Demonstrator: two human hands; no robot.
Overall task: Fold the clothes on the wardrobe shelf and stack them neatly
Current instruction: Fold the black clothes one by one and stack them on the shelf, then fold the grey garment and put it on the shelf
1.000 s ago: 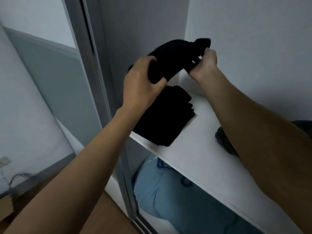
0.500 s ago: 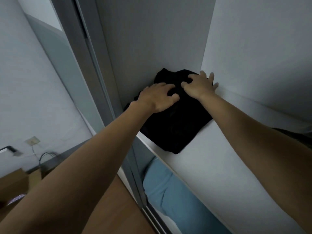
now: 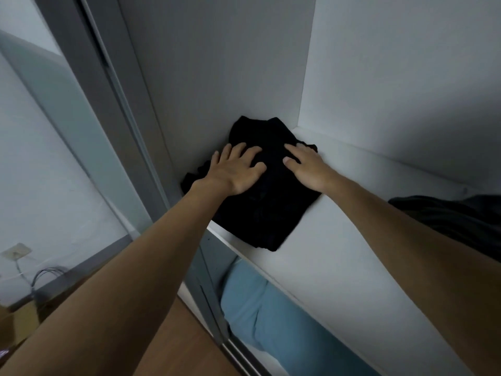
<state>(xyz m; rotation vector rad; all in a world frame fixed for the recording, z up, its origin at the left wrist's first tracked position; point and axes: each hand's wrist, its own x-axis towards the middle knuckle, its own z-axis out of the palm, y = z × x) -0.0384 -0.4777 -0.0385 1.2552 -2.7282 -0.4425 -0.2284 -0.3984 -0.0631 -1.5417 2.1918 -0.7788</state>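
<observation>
A pile of folded black clothes sits in the back left corner of the white shelf. The left hand lies flat on the pile, fingers spread apart. The right hand lies flat on it too, fingers straight and a little apart. More dark clothes lie at the right end of the shelf. Blue cloth sits under the shelf.

Dim, cool, soft, even light. The black pile of folded clothes is nearly featureless, its folds lost in darkness. The white wardrobe shelf right of the pile reads brighter. Below the pile, bare forearms look soft, stretched by the wide lens.
</observation>
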